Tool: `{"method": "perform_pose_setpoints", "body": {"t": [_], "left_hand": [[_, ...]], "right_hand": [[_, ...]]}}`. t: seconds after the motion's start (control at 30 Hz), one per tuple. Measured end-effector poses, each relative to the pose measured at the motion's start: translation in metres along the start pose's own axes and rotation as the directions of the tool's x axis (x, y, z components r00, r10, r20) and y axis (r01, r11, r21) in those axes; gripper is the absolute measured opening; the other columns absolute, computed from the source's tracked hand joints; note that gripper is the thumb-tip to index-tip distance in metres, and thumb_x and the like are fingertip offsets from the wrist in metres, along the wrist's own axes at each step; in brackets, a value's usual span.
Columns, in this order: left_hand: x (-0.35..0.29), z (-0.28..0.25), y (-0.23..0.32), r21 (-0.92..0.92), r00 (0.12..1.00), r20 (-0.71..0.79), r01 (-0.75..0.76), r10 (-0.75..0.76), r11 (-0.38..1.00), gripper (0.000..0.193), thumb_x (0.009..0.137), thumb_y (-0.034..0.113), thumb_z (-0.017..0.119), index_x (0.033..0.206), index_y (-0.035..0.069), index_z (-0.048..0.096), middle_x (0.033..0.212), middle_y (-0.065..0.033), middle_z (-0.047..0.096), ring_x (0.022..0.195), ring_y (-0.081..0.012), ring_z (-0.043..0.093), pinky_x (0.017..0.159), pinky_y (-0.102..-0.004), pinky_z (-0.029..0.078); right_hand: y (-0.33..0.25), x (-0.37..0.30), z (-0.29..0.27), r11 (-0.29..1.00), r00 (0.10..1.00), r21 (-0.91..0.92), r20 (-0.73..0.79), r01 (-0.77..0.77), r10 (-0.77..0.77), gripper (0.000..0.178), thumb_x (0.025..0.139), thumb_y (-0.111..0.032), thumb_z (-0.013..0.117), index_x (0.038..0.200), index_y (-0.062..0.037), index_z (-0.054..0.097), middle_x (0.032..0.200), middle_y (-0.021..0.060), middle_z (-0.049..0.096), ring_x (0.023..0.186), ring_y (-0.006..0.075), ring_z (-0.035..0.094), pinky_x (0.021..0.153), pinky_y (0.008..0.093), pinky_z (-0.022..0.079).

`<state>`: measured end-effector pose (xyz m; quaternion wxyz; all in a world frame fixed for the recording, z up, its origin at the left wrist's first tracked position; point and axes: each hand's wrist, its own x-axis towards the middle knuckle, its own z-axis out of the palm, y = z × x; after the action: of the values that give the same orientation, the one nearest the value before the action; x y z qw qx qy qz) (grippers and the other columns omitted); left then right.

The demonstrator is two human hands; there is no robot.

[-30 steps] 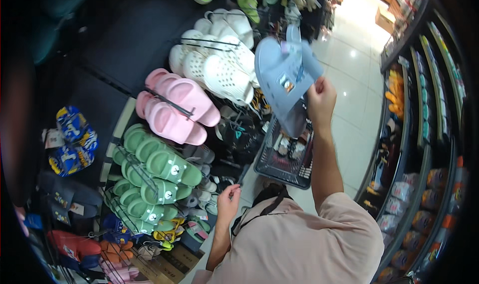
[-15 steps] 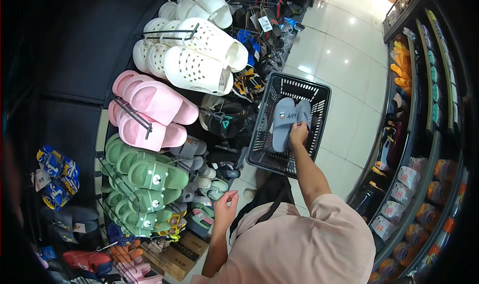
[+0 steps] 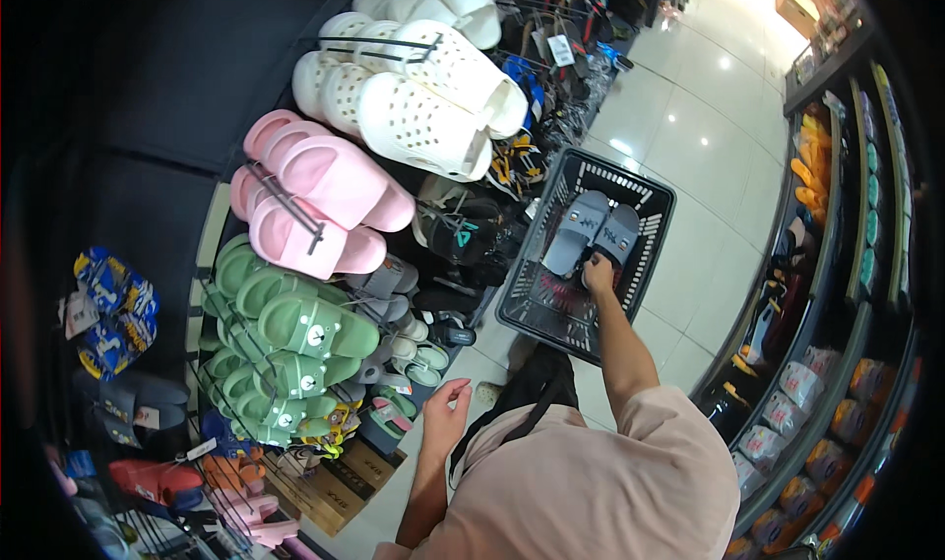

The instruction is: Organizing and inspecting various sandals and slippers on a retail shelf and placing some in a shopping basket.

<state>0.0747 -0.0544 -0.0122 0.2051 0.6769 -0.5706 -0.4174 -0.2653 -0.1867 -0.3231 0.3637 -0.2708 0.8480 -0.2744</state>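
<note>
so the right hand (image 3: pixel 598 273) grips blue-grey slippers (image 3: pixel 591 233) inside the black basket (image 3: pixel 650 255), long axis pointing toward its far rim. a second ago they were raised overhead; left hand (image 3: pixel 445 410) stays loosely curled, empty.

Right arm is extending straight out from the shoulder at lower centre of the frame, running up toward the centre-right. Elbow is nearly locked, forearm bare below a short sleeve. Right hand (image 3: pixel 598 273) is pointing away from the body, back of the hand facing up, fingers curling downward; whether they are closing on anything is hard to tell at this size.

Left arm is bending at the elbow, held close to the torso at lower centre-left. Left hand (image 3: pixel 448 409) is hanging at chest height, fingers loosely curled, thumb apart, holding nothing.
</note>
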Motion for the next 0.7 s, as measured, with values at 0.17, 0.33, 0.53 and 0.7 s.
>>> {"method": "perform_pose_setpoints", "body": {"t": [0.17, 0.33, 0.53, 0.7], "left_hand": [[-0.001, -0.004, 0.003, -0.099, 0.998, -0.05, -0.029, 0.024, 0.995, 0.02, 0.091, 0.011, 0.066, 0.107, 0.0, 0.068, 0.088, -0.0092, 0.072, 0.081, -0.014, 0.068, 0.073, -0.0272, 0.053], [-0.006, -0.028, 0.004, -0.132, 0.98, -0.19, -0.083, 0.057, 0.988, 0.02, 0.09, 0.012, 0.065, 0.106, 0.0, 0.067, 0.093, -0.0142, 0.072, 0.084, -0.0221, 0.071, 0.074, -0.0322, 0.054], [-0.019, -0.072, 0.016, -0.166, 0.897, -0.431, -0.191, 0.104, 0.967, 0.018, 0.091, 0.012, 0.064, 0.103, -0.001, 0.068, 0.089, -0.014, 0.072, 0.08, -0.0215, 0.07, 0.071, -0.0313, 0.054], [-0.051, -0.11, 0.009, -0.203, 0.822, -0.565, -0.219, 0.068, 0.955, 0.017, 0.094, 0.008, 0.06, 0.103, -0.003, 0.067, 0.088, -0.01, 0.072, 0.083, -0.0152, 0.069, 0.075, -0.028, 0.053]], "right_hand": [[-0.029, -0.078, 0.012, 0.872, 0.928, 0.475, 0.258, 0.12, -0.268, 0.021, 0.096, -0.009, 0.052, 0.108, 0.0034, 0.064, 0.083, 0.0124, 0.067, 0.07, 0.0145, 0.066, 0.06, 0.0254, 0.053], [-0.147, -0.205, -0.009, 0.77, 0.733, 0.566, 0.384, 0.294, -0.561, 0.019, 0.096, -0.006, 0.052, 0.103, 0.0038, 0.067, 0.077, 0.0071, 0.068, 0.069, 0.0124, 0.065, 0.061, 0.0258, 0.052], [-0.273, -0.303, -0.026, 0.665, 0.403, 0.638, 0.532, 0.387, -0.745, 0.017, 0.094, -0.006, 0.057, 0.103, 0.0035, 0.068, 0.079, 0.0072, 0.068, 0.07, 0.01, 0.064, 0.063, 0.0246, 0.052], [-0.355, -0.36, -0.021, 0.447, 0.133, 0.741, 0.444, 0.501, -0.886, 0.019, 0.093, -0.006, 0.06, 0.106, 0.0059, 0.066, 0.078, 0.0069, 0.067, 0.07, 0.0085, 0.059, 0.061, 0.0246, 0.048]]}}
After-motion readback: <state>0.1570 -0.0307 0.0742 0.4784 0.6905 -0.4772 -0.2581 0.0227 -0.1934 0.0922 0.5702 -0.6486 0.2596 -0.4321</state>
